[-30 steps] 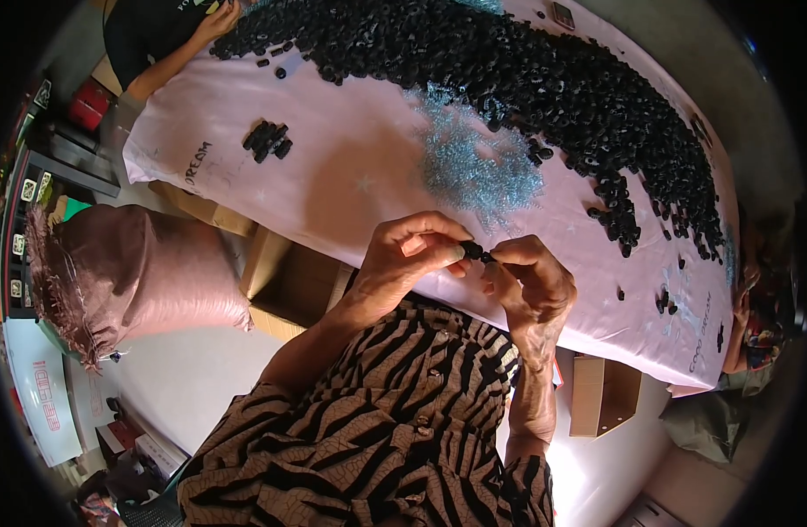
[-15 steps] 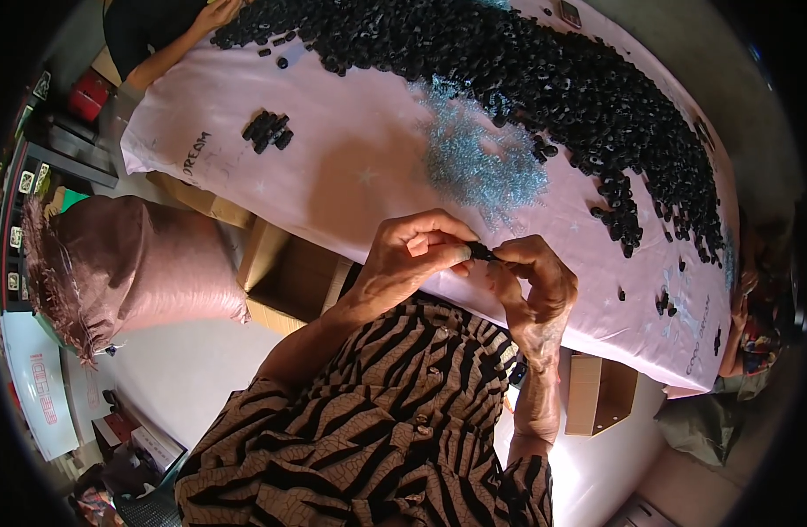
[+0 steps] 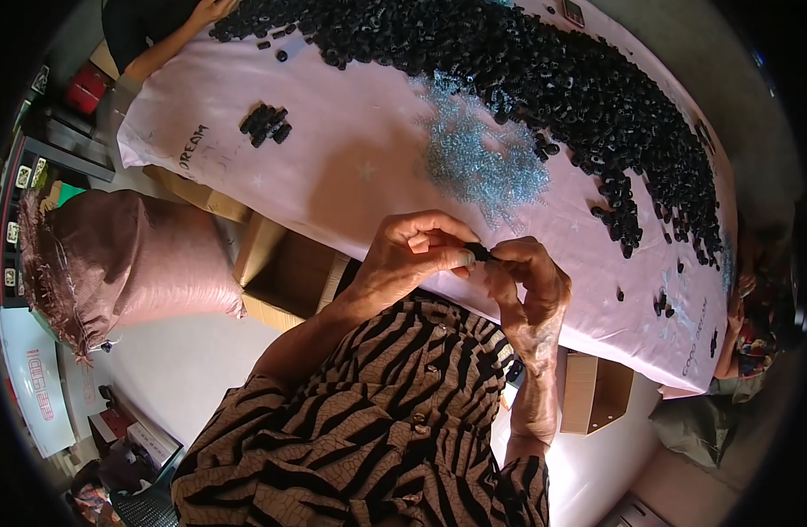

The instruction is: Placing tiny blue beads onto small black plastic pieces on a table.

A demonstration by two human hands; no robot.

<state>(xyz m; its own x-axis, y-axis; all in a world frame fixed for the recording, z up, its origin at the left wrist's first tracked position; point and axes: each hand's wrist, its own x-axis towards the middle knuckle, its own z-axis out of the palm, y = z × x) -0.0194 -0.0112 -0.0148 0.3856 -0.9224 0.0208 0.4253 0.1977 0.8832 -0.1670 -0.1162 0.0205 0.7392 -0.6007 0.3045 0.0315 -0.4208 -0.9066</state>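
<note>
Between my two hands, over the near edge of the table, is a small black plastic piece [image 3: 479, 252]. My left hand [image 3: 412, 255] pinches its left end between thumb and index finger. The right end sits in the fingertips of my right hand [image 3: 535, 281], which partly cover it. Just beyond my hands lies a loose heap of small bluish metal springs [image 3: 482, 158]. Farther back, a long pile of black plastic pieces [image 3: 544, 83] curves across the table. A small cluster of black pieces [image 3: 265, 125] lies apart at the left.
A pink cloth [image 3: 333, 132] covers the table. Below its edge stand an open cardboard box [image 3: 267, 307] and another box [image 3: 588, 395]. A stuffed brown sack [image 3: 158, 255] is at the left. Another person's arm [image 3: 180, 39] reaches in at the far left; someone else's arm [image 3: 733, 338] shows at the right.
The view has shifted slightly. My right hand has turned and moved a little left, while both hands keep their hold on the black piece.
</note>
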